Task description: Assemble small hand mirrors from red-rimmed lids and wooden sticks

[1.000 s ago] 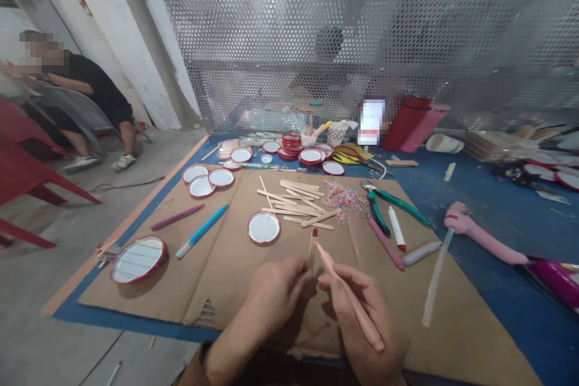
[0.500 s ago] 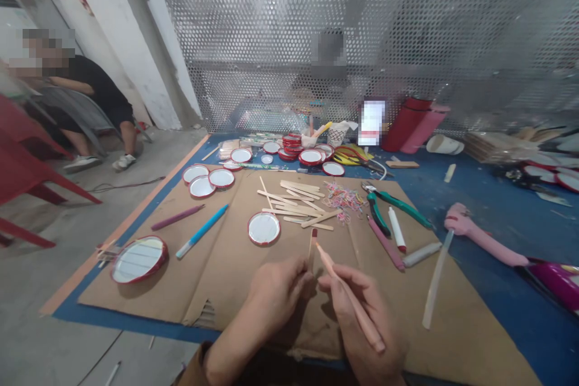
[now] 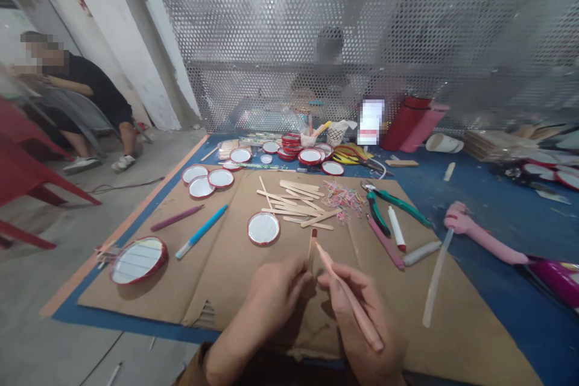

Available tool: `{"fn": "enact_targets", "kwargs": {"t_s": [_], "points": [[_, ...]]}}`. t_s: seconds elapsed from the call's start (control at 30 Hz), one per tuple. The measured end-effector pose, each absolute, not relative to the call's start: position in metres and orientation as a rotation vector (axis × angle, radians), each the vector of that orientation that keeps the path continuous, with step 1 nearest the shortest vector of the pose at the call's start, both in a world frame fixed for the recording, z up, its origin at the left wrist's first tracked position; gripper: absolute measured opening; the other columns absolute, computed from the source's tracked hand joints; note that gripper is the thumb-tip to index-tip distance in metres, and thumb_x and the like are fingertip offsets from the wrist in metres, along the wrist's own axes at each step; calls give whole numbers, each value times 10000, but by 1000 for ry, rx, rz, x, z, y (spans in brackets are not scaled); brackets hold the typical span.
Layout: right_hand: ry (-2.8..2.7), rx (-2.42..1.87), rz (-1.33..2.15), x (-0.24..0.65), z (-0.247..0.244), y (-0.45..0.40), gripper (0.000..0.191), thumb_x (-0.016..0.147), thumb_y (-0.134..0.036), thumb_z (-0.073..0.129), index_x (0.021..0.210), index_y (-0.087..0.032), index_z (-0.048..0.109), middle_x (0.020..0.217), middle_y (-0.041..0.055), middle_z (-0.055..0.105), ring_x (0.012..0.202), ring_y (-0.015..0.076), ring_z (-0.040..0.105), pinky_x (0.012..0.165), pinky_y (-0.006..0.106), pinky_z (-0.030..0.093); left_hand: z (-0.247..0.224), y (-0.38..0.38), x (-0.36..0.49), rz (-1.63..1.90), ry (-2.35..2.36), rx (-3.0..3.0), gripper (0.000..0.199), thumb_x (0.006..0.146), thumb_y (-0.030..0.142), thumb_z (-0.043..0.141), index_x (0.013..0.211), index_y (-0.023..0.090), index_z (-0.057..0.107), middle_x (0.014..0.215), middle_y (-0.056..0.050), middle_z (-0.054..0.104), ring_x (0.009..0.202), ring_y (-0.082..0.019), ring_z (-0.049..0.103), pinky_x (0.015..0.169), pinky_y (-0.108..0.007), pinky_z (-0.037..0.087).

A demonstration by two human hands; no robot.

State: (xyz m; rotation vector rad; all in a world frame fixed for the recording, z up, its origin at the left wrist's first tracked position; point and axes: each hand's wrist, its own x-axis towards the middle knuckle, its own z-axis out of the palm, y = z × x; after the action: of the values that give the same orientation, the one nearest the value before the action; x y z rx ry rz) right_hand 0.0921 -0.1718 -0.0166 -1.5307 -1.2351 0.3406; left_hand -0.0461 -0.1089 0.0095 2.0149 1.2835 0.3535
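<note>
My left hand (image 3: 275,295) grips a thin wooden stick (image 3: 310,250) with a red tip, held upright between fingers and thumb. My right hand (image 3: 366,319) holds a long peach-coloured flat stick (image 3: 348,295), its upper end touching or almost touching the red-tipped stick. Both hands hover over a brown cardboard sheet (image 3: 217,289). Just beyond them lie a round red-rimmed mirror (image 3: 263,228) and a loose pile of wooden craft sticks (image 3: 294,202). Several small coloured rubber bands (image 3: 344,198) lie to the right of the pile.
Green-handled pliers (image 3: 380,205), a blue marker (image 3: 201,231) and more red-rimmed mirrors (image 3: 201,187) lie on the cardboard, over a blue mat (image 3: 511,313). A person in black (image 3: 76,81) sits at the left, near red plastic chairs (image 3: 27,181). A perforated metal screen (image 3: 362,30) stands behind.
</note>
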Motion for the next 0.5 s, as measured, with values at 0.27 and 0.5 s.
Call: {"fn": "enact_targets", "kwargs": {"t_s": [0.27, 0.5], "points": [[-1239, -1519, 330, 92, -20, -171, 259, 884, -412, 577, 997, -194, 660, 838, 78, 759, 679, 179, 730, 562, 220, 586, 9, -109, -46, 364, 1265, 2013, 214, 893, 257, 436, 686, 202, 440, 647, 17, 533, 605, -122, 455, 557, -221, 251], [-1258, -1514, 319, 94, -22, -171, 249, 896, -405, 567, 1010, -201, 653, 835, 68, 759, 676, 174, 732, 568, 219, 586, 9, -110, -46, 350, 1279, 2016, 221, 897, 256, 438, 683, 202, 450, 638, 17, 537, 599, -122, 460, 550, -220, 251]]}}
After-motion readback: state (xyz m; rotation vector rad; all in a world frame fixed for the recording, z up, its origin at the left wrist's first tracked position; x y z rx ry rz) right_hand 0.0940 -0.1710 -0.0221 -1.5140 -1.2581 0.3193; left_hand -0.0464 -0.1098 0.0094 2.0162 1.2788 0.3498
